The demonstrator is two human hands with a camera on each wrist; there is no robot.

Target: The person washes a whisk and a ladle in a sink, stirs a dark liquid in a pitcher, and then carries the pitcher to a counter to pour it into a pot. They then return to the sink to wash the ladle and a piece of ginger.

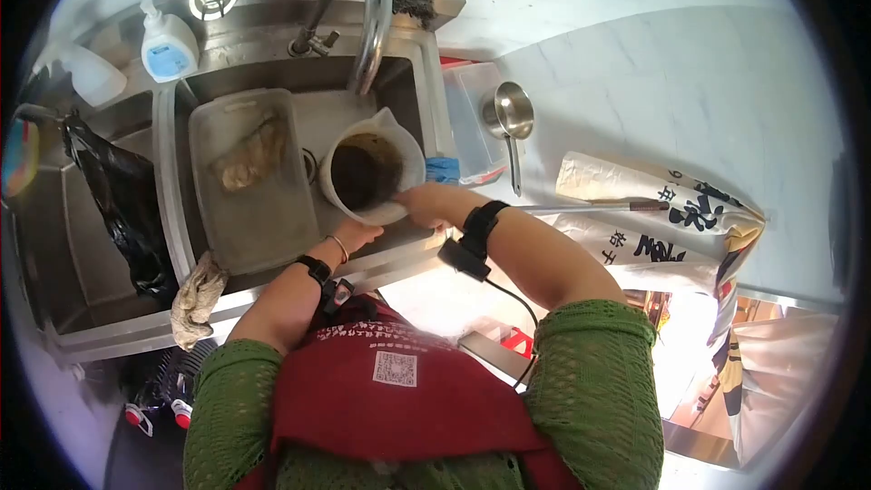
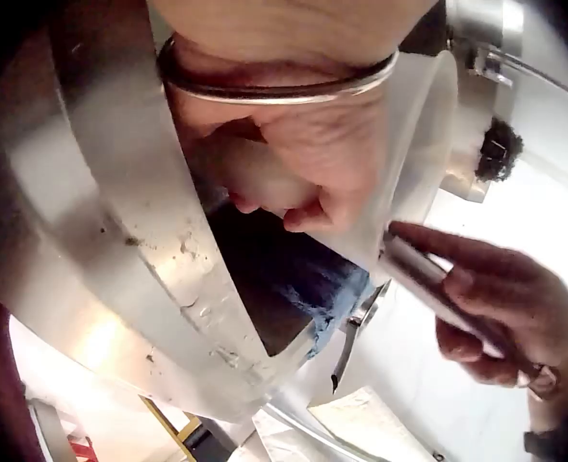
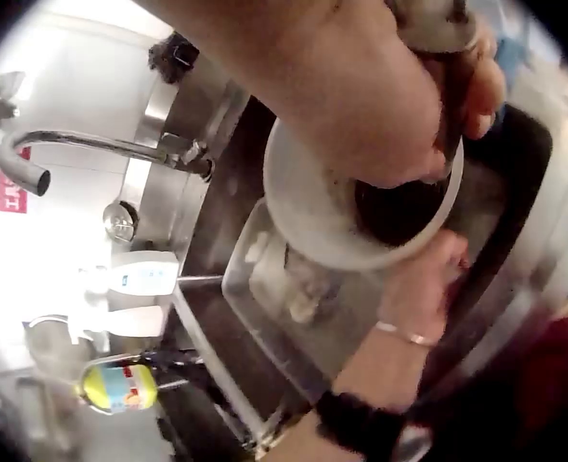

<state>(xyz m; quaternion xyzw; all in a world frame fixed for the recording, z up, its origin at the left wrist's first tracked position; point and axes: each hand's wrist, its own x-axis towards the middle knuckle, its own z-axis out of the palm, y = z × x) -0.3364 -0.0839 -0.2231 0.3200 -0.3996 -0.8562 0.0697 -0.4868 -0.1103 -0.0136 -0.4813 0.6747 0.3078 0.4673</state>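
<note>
A white pitcher (image 1: 349,200) with dark contents tilts over the right-hand sink basin, its spout away from the body. My left hand (image 1: 358,234) curls round the pitcher at its near side; in the left wrist view the fingers of this hand (image 2: 294,164) bend beneath the bracelet. At the rim, my right hand (image 1: 431,204) grips a flat, dark handle (image 2: 448,298), seen side-on in the left wrist view. The right wrist view has this hand (image 3: 361,106) over the pitcher's mouth (image 3: 303,207); whatever the handle's lower end touches is hidden.
A translucent tub (image 1: 259,227) holding a brownish cloth lies in the basin. Above arches the faucet (image 1: 374,18). Black plastic (image 1: 118,209) hangs over the left basin, a rag (image 1: 198,299) on the front edge. A steel ladle (image 1: 510,113) and blue cloth (image 1: 443,170) lie to the right.
</note>
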